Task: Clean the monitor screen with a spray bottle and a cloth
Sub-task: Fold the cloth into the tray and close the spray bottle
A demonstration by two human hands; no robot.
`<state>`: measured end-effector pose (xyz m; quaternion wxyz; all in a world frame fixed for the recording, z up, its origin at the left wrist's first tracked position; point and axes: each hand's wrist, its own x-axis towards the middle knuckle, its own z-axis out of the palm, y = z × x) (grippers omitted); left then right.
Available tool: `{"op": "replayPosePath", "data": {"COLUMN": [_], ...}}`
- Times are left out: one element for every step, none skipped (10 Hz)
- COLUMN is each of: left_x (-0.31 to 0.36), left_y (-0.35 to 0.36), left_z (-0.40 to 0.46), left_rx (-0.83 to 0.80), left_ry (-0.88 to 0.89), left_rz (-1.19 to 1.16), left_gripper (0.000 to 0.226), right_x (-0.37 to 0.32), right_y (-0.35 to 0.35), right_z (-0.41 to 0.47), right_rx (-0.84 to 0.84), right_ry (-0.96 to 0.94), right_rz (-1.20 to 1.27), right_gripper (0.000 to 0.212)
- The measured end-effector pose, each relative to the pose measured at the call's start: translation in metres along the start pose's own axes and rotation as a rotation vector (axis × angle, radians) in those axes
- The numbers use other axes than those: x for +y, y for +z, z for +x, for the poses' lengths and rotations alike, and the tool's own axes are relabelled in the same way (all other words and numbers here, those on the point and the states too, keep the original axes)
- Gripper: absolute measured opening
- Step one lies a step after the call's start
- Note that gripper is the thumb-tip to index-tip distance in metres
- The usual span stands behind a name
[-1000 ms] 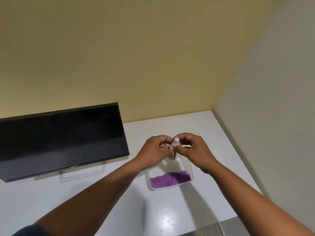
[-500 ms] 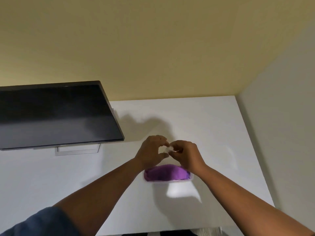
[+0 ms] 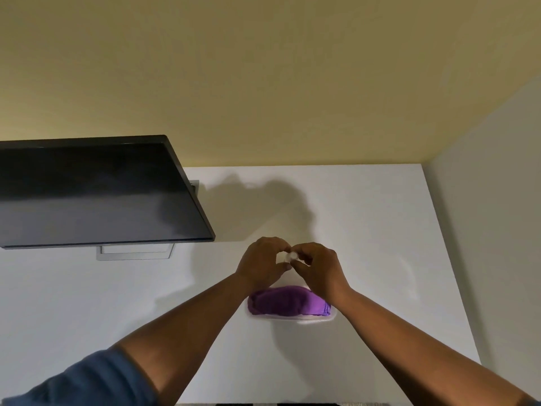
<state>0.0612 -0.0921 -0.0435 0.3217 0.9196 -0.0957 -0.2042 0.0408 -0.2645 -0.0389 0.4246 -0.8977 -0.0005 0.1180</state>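
Note:
A small clear spray bottle [image 3: 289, 257] shows only its pale round cap, end-on between my two hands. My left hand [image 3: 262, 263] grips the bottle's body, which is hidden in the fist. My right hand [image 3: 317, 266] pinches the cap with fingertips and thumb. Both hands hover over the far half of a clear plastic tub [image 3: 316, 318] that holds a folded purple cloth [image 3: 288, 301]. The black monitor [image 3: 96, 191] stands at the left on a silver stand [image 3: 134, 252], its dark screen tilted toward me.
The white desk [image 3: 366, 230] runs to a yellow wall behind and a grey wall on the right. A dark-blue sleeve [image 3: 87, 382] covers my left upper arm at the bottom left. The desk's front edge lies at the frame's bottom.
The view tilted down and shifted left, so the monitor and desk's back edge slid. Both hands stay together on the bottle above the tub, the cap turning end-on to me.

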Motion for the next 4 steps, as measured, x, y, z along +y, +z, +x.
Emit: {"op": "replayPosePath", "data": {"left_x": [0.0, 0.002, 0.005, 0.008], "left_y": [-0.001, -0.003, -0.009, -0.012], "left_z": [0.0, 0.0, -0.002, -0.003], "left_rx": [0.006, 0.002, -0.011, -0.022], "left_ry": [0.007, 0.007, 0.022, 0.017], "left_rz": [-0.009, -0.014, 0.0, -0.007], "left_gripper": [0.034, 0.034, 0.035, 0.04], "right_x": [-0.001, -0.001, -0.002, -0.003], "right_y": [0.003, 0.003, 0.004, 0.003], "right_z": [-0.001, -0.002, -0.004, -0.005], "right_rx": [0.003, -0.001, -0.01, 0.001], "right_ry": [-0.007, 0.004, 0.022, 0.025], "right_rz": [-0.01, 0.005, -0.014, -0.013], "right_gripper": [0.015, 0.019, 0.023, 0.024]}}
